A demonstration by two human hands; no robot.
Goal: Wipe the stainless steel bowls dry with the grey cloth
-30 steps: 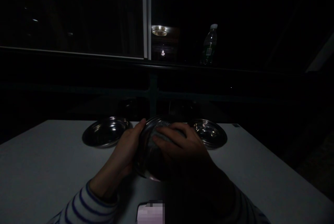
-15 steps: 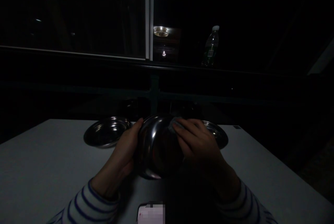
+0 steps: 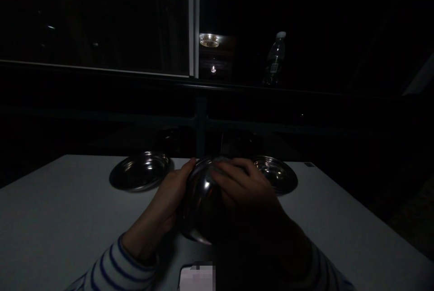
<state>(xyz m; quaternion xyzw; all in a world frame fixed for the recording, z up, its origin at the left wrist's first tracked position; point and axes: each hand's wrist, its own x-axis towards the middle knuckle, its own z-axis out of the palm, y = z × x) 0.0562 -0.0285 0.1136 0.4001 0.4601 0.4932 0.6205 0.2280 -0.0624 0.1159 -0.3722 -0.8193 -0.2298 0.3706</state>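
A shiny metal bowl (image 3: 201, 209) is held up over the table, its rounded outside turned toward me. My left hand (image 3: 171, 193) grips its left side, with the thumb at the upper rim. My right hand (image 3: 246, 187) presses a pale, thin cloth (image 3: 219, 159) against the bowl's upper surface. Most of that cloth is hidden under the fingers, and whether it is fabric or paper I cannot tell. Shadow covers the bowl's lower right.
Shallow metal dishes stand on the white table (image 3: 84, 218): a left dish (image 3: 139, 173) and a right dish (image 3: 280, 175), partly behind my right hand. A phone (image 3: 196, 278) lies at the near edge. Beyond, a plastic bottle (image 3: 275, 60) stands on the dark window ledge.
My right hand has slid left across the bowl with the cloth. The bowl has tilted and dropped slightly, and my left hand has shifted a little to the right.
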